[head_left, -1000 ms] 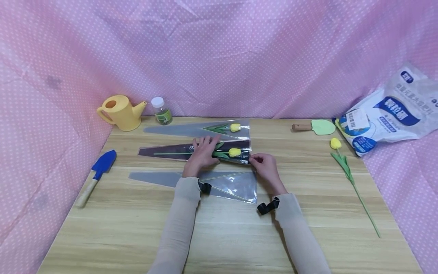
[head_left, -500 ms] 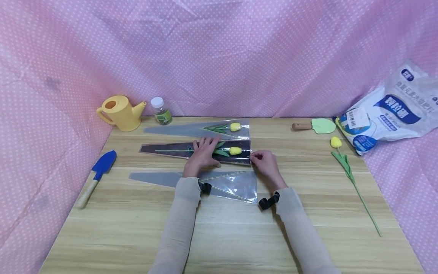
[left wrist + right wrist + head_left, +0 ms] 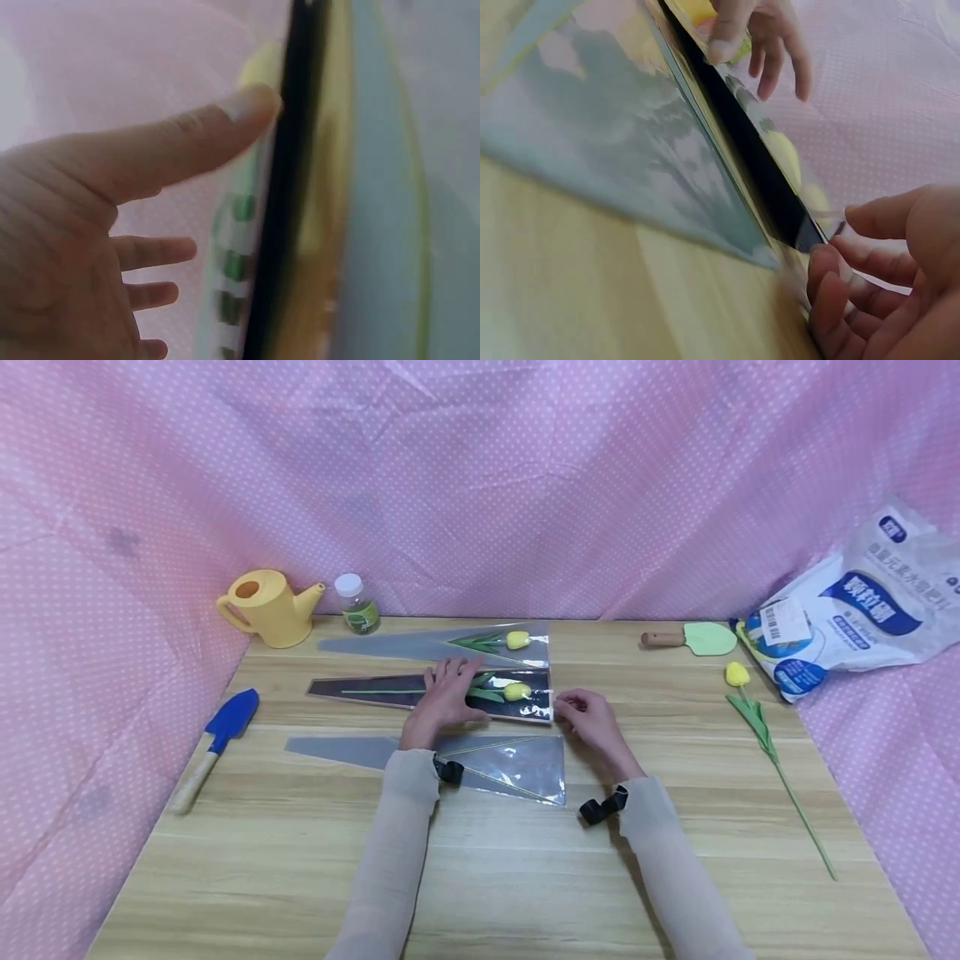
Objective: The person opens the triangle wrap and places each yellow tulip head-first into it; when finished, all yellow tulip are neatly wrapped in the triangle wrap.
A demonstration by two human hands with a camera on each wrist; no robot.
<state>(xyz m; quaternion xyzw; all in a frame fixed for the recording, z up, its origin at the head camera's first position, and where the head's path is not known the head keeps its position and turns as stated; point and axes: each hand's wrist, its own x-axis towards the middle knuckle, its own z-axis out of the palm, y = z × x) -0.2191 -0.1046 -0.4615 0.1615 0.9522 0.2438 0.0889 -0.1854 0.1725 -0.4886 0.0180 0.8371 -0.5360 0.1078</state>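
Observation:
In the head view a dark-backed clear flower sleeve (image 3: 360, 690) lies across the table with a yellow artificial tulip (image 3: 517, 692) inside. My left hand (image 3: 444, 697) rests on the sleeve's middle, fingers spread, covering part of the stem; in the left wrist view its thumb (image 3: 251, 109) touches the near edge. At the wide right end, my right hand (image 3: 588, 718) pinches the sleeve's clear edge between thumb and fingers; the right wrist view shows this hand (image 3: 900, 270) at the corner of the black backing, partly blurred.
Behind lies another sleeve (image 3: 390, 643) holding a tulip; in front, a flat sleeve (image 3: 510, 768). At left are a watering can (image 3: 273, 610), jar (image 3: 360, 606) and blue trowel (image 3: 231, 714); at right, a green trowel (image 3: 708, 639), loose tulip (image 3: 761, 739) and white bag (image 3: 862, 610).
The dark-backed sleeve's right end, bowed up a second ago, now lies flatter. My right hand has shifted slightly right along its end. The left hand keeps its place.

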